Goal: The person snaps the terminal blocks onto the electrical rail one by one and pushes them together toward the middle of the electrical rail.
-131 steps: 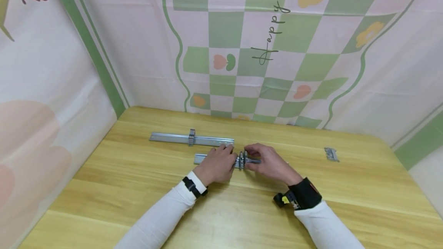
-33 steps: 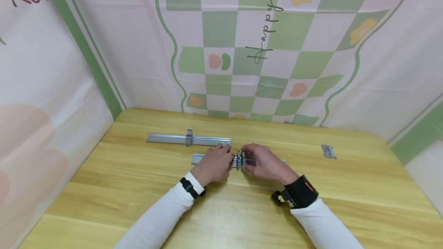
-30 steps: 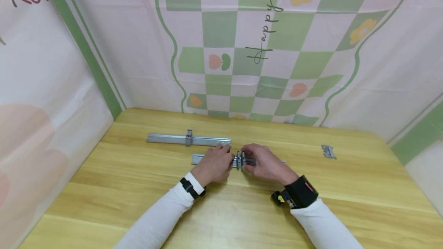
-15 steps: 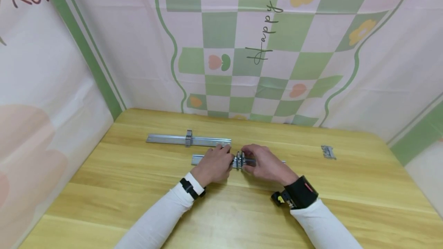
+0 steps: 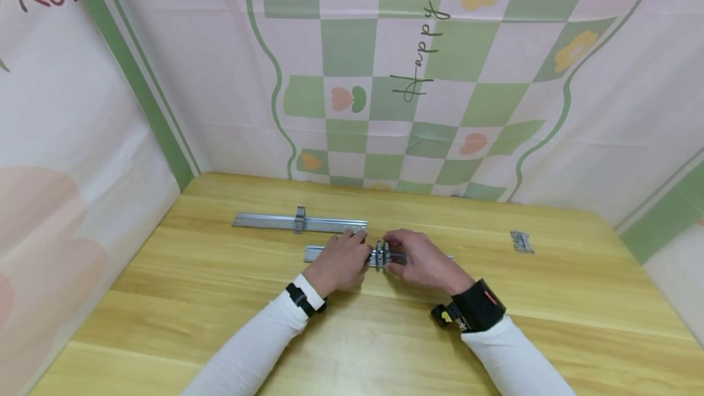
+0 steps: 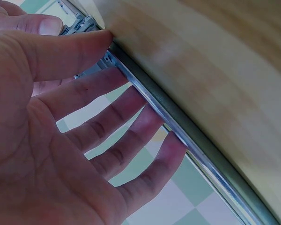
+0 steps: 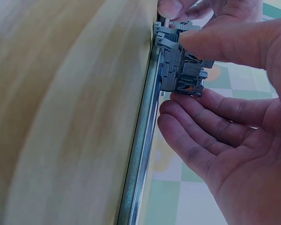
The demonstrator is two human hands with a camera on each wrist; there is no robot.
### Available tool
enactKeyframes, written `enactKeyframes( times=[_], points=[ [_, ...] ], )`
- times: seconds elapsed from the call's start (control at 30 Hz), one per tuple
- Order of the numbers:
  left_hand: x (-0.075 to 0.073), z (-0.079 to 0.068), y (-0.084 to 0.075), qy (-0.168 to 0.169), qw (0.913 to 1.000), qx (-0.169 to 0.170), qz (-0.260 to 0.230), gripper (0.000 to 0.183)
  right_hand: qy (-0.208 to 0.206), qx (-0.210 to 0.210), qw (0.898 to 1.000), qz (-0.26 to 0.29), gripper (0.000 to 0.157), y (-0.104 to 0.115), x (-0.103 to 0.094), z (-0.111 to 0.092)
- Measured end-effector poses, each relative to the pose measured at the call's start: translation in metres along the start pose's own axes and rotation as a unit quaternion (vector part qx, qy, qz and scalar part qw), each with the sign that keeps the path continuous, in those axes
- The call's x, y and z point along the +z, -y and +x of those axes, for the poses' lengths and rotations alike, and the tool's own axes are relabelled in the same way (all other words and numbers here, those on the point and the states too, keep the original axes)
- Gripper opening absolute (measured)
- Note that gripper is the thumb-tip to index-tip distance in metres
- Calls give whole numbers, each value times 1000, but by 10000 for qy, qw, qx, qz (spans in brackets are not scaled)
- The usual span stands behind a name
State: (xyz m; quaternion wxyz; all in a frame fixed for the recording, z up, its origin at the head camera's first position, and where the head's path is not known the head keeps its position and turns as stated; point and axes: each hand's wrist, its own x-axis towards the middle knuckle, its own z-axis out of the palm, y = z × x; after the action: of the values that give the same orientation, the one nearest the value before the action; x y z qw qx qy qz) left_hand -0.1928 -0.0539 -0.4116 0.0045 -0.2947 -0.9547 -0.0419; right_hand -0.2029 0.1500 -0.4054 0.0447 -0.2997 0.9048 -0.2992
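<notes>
A metal DIN rail (image 5: 314, 253) lies crosswise on the table, partly covered by both hands. My left hand (image 5: 341, 261) grips it, thumb on the near edge and fingertips (image 6: 172, 143) along the far one. Grey terminal blocks (image 5: 379, 254) stand upright across the rail between the hands. My right hand (image 5: 422, 261) pinches the rightmost terminal block (image 7: 192, 72), its thumb on one end and fingertips at the other. In the right wrist view this block stands close against its neighbour, and the left thumb shows just beyond them.
Behind lies a second DIN rail (image 5: 266, 220) with a small group of terminal blocks (image 5: 299, 219) mounted on it. A loose grey terminal block (image 5: 522, 242) lies flat at the right of the wooden table (image 5: 352, 347). Patterned cloth (image 5: 352, 47) hangs behind the table.
Over the last second both hands stay still. Compared with the oldest frame, the head view has shifted slightly, and the pinched block stands more evenly in line with its neighbour.
</notes>
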Motion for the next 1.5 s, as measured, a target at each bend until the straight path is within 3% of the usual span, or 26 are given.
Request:
enactKeyframes(
  times=[0.6,1.5],
  points=[
    [-2,0,1,-60,10000,19,38,19,-46,-64,10000,-39,47,3,-1,1],
    [-1,0,2,-91,9999,25,-57,17,8,169,9998,99,49,2,-2,1]
  ],
)
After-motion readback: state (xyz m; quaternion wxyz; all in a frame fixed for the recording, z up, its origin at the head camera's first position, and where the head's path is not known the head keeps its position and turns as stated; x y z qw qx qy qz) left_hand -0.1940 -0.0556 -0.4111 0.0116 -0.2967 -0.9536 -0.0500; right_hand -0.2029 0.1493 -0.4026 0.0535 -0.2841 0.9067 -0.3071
